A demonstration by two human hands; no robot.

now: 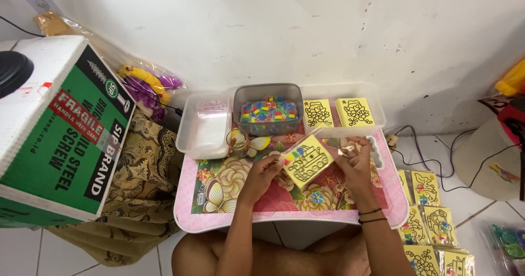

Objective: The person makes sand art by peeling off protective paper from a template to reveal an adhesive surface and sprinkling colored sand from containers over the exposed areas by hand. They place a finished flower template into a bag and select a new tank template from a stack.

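Left hand [266, 169] pinching the left edge of a yellow picture card [307, 160] with black line drawing, held tilted above the surface [240, 205]; right hand [354, 164] closed on a clear plastic sleeve [342, 144] at the card's right edge; beyond, a grey tub of coloured blocks [268, 111], flanked by a clear container of small bags [205, 124] and a clear tray of yellow cards [342, 112]; packed cards [432, 221] on the floor at right; a cardboard box [60, 128] at left.
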